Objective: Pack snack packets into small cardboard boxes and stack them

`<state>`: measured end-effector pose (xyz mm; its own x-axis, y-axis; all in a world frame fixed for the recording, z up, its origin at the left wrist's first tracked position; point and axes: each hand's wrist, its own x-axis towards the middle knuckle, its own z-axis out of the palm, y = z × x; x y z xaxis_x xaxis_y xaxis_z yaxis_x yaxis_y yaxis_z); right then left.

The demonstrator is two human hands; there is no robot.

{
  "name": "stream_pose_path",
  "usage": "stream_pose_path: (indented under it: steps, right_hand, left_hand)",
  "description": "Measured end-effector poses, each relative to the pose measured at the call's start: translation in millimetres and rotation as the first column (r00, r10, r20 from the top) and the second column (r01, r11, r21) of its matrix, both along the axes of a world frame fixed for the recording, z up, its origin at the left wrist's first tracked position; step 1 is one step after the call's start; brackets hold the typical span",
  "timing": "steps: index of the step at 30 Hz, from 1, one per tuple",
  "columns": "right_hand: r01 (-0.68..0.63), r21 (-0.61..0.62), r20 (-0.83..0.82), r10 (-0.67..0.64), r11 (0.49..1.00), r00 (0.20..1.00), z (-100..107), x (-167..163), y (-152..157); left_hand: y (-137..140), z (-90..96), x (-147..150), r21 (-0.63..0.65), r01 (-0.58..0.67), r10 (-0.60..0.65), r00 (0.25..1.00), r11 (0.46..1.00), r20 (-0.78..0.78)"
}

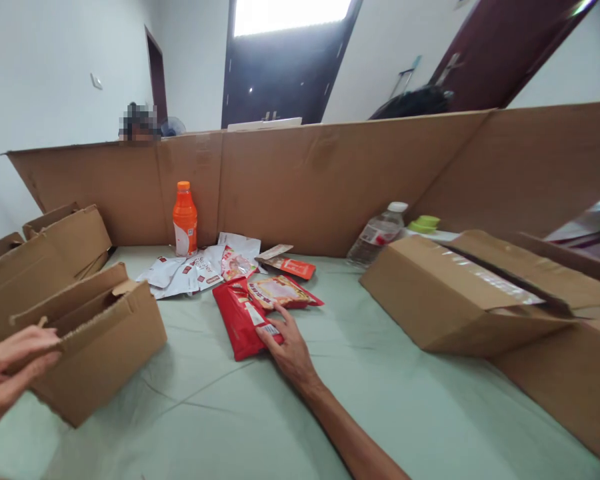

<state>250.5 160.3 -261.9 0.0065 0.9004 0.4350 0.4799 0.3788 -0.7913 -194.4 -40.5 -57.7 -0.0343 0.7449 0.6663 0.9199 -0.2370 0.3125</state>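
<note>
At the left, my left hand (15, 373) grips the near corner of an open cardboard box (113, 357), fingers closed on its upper edge. My right hand (290, 350) reaches to the middle of the bed-like green surface. Its thumb lies on a red packet (237, 320), and its index finger touches the lower edge of a red-and-yellow snack bag (283, 292). The fingers of that hand are apart. Just behind are several white sachets (193, 273), a pink-and-white packet (236, 265) and an orange-red packet (295, 267).
An orange bottle (184, 220) stands before a cardboard wall (280, 183). To the right, a clear plastic bottle (380, 233) leans beside a green lid (424, 223) and large cardboard boxes (445, 300). Another box (45, 253) sits far left. A person's head shows above the wall.
</note>
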Motion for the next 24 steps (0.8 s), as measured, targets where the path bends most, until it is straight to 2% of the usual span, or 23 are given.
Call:
stream_pose_path:
  steps: [2,4,6,8,9,10,12,13,14,17,21,24]
  right_hand:
    - [0.002,-0.024,-0.045,-0.004,1.000,0.999,13.0,3.7,-0.9]
    - [0.037,0.000,-0.119,-0.037,0.999,0.992,39.1,11.0,-10.8]
    - [0.038,0.097,-0.191,-0.019,0.995,0.981,78.7,20.4,-32.8]
    - [-0.091,0.240,-0.183,0.136,0.967,0.974,124.6,28.0,-64.9]
    - [-0.217,0.305,-0.123,0.264,0.927,0.957,146.3,29.7,-82.4]
    - [-0.362,0.344,-0.017,0.391,0.867,0.920,165.3,29.4,-99.3]
    - [-0.610,0.307,0.250,0.557,0.730,0.792,191.3,23.6,-127.0]
    - [-0.676,0.254,0.375,0.574,0.692,0.728,197.6,18.8,-136.7]
    - [-0.699,0.204,0.482,0.551,0.686,0.681,200.2,13.8,-143.5]
    - [-0.644,0.146,0.669,0.405,0.750,0.623,193.6,2.3,-152.3]
    - [-0.623,0.203,0.677,0.351,0.755,0.646,183.9,-1.6,-157.4]
    - [-0.663,0.192,0.583,0.460,0.723,0.670,186.1,3.8,-158.4]
  left_hand:
    - [-16.5,-2.9,32.8,-0.033,0.176,-0.177,0.983,0.984,-0.052]
    - [-19.8,-1.6,68.8,-0.086,0.352,-0.358,0.931,0.932,-0.067]
    - [-14.6,-0.2,98.7,-0.109,0.513,-0.520,0.852,0.852,-0.062]
    - [-6.1,-0.3,117.9,-0.118,0.619,-0.629,0.774,0.776,-0.075]
    - [-2.0,-0.6,123.6,-0.131,0.650,-0.662,0.743,0.748,-0.094]
    - [1.5,-0.6,127.1,-0.147,0.665,-0.680,0.723,0.732,-0.122]
    - [6.1,1.4,129.2,-0.205,0.663,-0.694,0.693,0.720,-0.194]
    - [7.2,3.7,128.5,-0.231,0.649,-0.689,0.686,0.725,-0.235]
    - [7.4,6.7,126.9,-0.245,0.624,-0.671,0.687,0.742,-0.279]
    - [4.7,16.4,117.0,-0.244,0.540,-0.591,0.702,0.806,-0.398]
    - [-1.7,16.9,95.9,-0.210,0.452,-0.481,0.649,0.867,-0.589]
    - [-4.3,3.7,84.7,-0.181,0.376,-0.397,0.643,0.909,-0.656]
